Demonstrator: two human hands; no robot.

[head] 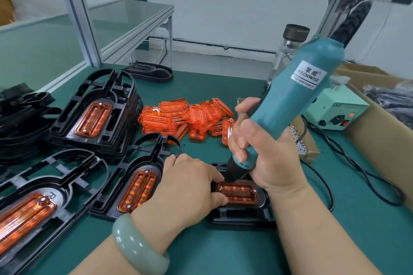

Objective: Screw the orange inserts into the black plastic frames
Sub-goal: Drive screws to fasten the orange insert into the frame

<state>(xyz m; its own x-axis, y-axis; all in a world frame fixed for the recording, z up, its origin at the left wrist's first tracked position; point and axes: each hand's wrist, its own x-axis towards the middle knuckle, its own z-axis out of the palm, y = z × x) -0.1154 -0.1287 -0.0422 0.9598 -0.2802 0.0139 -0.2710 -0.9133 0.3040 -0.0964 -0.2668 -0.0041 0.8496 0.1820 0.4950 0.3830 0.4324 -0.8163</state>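
One black frame (242, 215): flat on the green worktop (223, 252), with an orange insert (240, 193) seated in it.
Left hand (192, 185): fingers curled, thumb and forefinger pinching the insert's left end.
Right hand (263, 147): wrapped round a tilted teal electric screwdriver (297, 96), tip down at the insert's far left corner.
Loose inserts (185, 116): heaped behind, mid-worktop.
Finished frames (93, 116): stacked at left.

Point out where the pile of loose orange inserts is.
In the head view, the pile of loose orange inserts lies mid-table, right of the stack of black frames and left of the right hand holding the screwdriver.
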